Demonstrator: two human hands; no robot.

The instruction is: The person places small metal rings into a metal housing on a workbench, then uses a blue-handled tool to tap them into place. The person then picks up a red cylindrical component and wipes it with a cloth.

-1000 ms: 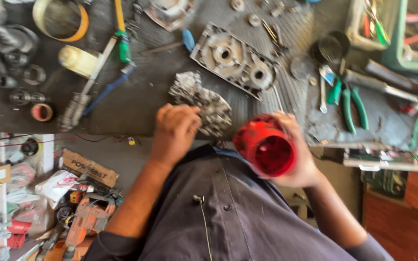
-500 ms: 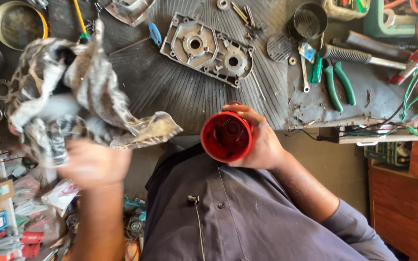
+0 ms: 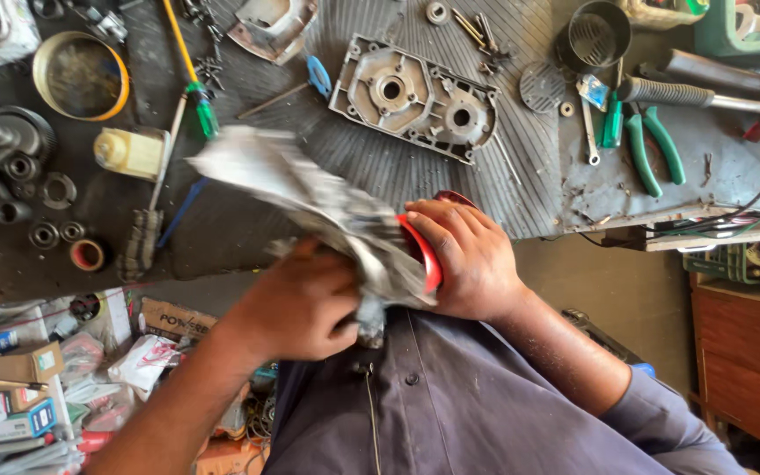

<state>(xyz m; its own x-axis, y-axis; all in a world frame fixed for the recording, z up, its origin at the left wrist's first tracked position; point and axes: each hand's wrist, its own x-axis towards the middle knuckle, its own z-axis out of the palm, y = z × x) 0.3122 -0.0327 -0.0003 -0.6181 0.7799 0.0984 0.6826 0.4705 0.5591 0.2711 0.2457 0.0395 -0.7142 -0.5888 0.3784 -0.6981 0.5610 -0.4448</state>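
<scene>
My right hand grips a red cup-shaped part close to my chest; only its rim shows. My left hand clutches a dirty grey rag and presses it against the red part's open side. The loose end of the rag spreads up and to the left over the ribbed work surface. Both forearms come up from the bottom of the frame over my grey shirt.
A grey metal gearbox cover lies on the bench beyond my hands. Green-handled pliers, a dark strainer cup and wrenches sit to the right. Bearings, a yellow-rimmed tin and a screwdriver lie left. Boxes clutter the lower left.
My left hand has carried the rag from out at the left over to the red part and now covers its mouth. The red part has turned so only its rim shows.
</scene>
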